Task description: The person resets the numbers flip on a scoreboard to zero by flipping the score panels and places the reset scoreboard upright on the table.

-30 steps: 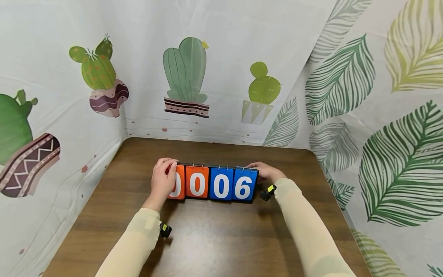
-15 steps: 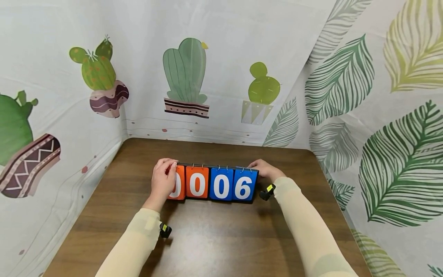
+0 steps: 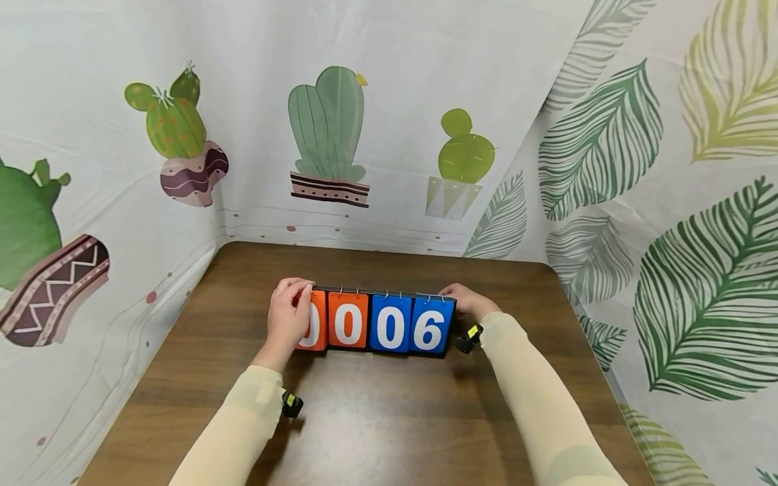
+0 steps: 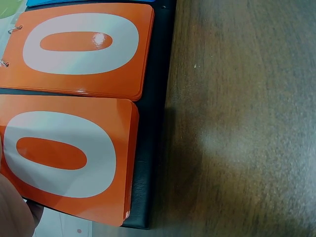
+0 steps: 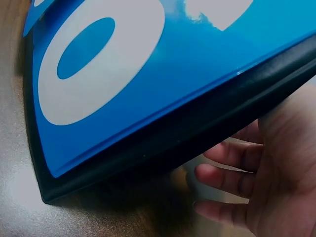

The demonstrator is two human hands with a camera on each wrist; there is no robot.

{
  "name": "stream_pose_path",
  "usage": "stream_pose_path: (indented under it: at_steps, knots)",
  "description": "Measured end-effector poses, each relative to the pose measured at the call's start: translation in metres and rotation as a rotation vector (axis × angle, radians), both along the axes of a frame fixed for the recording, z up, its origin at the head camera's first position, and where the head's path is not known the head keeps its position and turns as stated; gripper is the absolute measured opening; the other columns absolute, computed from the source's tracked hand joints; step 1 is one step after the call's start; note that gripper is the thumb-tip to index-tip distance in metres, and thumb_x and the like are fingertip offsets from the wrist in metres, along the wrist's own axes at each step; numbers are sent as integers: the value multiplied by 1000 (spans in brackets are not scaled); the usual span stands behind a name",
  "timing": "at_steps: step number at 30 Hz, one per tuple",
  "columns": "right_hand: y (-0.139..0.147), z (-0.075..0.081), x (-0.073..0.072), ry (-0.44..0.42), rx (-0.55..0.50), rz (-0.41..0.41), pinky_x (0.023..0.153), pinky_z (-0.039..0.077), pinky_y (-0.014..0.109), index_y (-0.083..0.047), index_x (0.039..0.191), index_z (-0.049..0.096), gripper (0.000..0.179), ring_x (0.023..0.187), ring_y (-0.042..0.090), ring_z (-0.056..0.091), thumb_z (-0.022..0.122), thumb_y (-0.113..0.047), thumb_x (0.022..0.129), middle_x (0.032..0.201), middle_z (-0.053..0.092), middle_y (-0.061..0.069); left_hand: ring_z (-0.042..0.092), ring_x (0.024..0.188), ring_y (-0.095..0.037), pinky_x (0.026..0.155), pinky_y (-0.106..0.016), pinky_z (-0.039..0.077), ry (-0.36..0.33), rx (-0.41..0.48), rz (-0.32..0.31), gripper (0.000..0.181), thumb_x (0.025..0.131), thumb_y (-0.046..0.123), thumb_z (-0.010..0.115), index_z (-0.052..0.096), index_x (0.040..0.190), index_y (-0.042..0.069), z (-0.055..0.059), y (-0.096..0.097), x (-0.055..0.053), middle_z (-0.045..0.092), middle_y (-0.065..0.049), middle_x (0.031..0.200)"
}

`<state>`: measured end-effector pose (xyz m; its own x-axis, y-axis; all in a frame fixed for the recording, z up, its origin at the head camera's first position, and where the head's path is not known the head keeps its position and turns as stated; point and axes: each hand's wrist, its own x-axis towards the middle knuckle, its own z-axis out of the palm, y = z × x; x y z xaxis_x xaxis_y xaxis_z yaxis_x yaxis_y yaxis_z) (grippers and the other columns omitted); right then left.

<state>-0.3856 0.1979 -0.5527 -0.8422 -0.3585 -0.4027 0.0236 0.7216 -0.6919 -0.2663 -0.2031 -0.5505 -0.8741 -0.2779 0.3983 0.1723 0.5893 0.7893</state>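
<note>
A tabletop flip scoreboard (image 3: 369, 322) with a black backing stands tilted on the wooden table. It shows two orange cards and two blue cards, reading 0, 0, 0 and 6. My left hand (image 3: 288, 314) grips its upper left corner, the thumb in front covering part of the left orange card (image 4: 101, 155). At the upper right corner, my right hand (image 3: 464, 300) reaches behind the blue 6 card (image 3: 428, 325). In the right wrist view, loosely bent fingers (image 5: 229, 180) lie behind the black edge; the thumb is hidden.
The brown table (image 3: 389, 418) runs on in front of the scoreboard. A white curtain (image 3: 255, 40) printed with cacti and leaves hangs behind and at both sides. Small black wrist cameras (image 3: 292, 404) are worn on both sleeves.
My right fingertips have drawn back slightly to the right along the scoreboard's top edge. The left hand and the displayed numbers stay the same.
</note>
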Motion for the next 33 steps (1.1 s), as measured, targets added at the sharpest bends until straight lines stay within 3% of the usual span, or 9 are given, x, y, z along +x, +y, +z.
stream_pose_path:
  at_steps: [6, 11, 17, 24, 30, 33]
  knots:
    - [0, 0, -2, 35, -35, 7, 72, 58, 36, 3, 114, 70, 29, 90, 24, 60, 60, -19, 99, 105, 68, 15, 55, 120, -30, 105, -53, 45, -2, -3, 4, 26, 104, 30, 58, 76, 116, 15, 0, 0, 0, 63, -6, 126]
    - [-1, -3, -2, 56, -71, -31, 69, 59, 35, 3, 118, 70, 31, 87, 22, 62, 61, -20, 99, 108, 70, 17, 56, 121, -33, 105, -51, 44, 18, -21, 1, 24, 104, 26, 59, 76, 114, 12, 0, 0, -1, 65, -9, 124]
    - [1, -5, -5, 14, -157, -131, 81, 61, 38, -3, 123, 71, 33, 98, 25, 67, 63, -26, 101, 121, 71, 18, 56, 122, -32, 105, -50, 44, 7, -21, 8, 24, 104, 27, 59, 76, 114, 14, 1, 0, -1, 64, -7, 125]
    - [4, -3, -6, -75, -238, -173, 96, 59, 41, -3, 131, 68, 37, 109, 28, 69, 62, -25, 102, 133, 67, 20, 55, 122, -31, 106, -51, 44, 11, -22, 11, 25, 104, 28, 59, 76, 115, 14, 1, 1, -1, 64, -7, 125]
    - [5, 5, -5, -131, -371, -332, 91, 60, 36, -4, 139, 63, 39, 102, 22, 69, 59, -18, 103, 136, 66, 19, 55, 121, -31, 106, -51, 44, 5, -17, 6, 25, 104, 30, 59, 76, 115, 15, 0, 0, -2, 64, -6, 125]
    - [5, 11, -7, -160, -422, -411, 83, 60, 32, -6, 140, 62, 40, 91, 16, 71, 62, -18, 102, 115, 75, 9, 55, 121, -31, 106, -51, 44, 4, -13, 6, 25, 104, 29, 59, 76, 115, 15, -1, 0, -2, 64, -6, 125]
